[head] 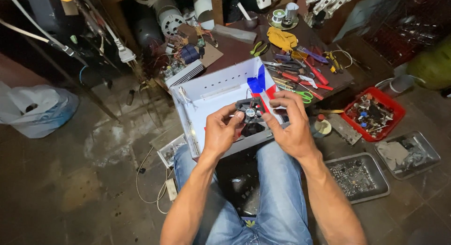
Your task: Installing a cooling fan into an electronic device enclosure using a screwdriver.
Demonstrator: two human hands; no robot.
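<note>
Small black fan [250, 112], pinched between the fingertips of our left hand [221, 132] and right hand [290, 125], held over the open white metal case [206, 97] resting on our knees. Red wire [262, 103] trails from it towards the case's right wall. Risk, as we judge it: the thin lead could snag and tear, or the fan slip onto the floor among trays of screws [357, 177].

We see dim, warm light overall; the white box [221, 97] near centre is brightest, slightly glaring. Corners at 10 and 2 o'clock sink into shadow. Wide-angle distortion bends the edges; the floor [70, 179] at 8 o'clock looks soft.
</note>
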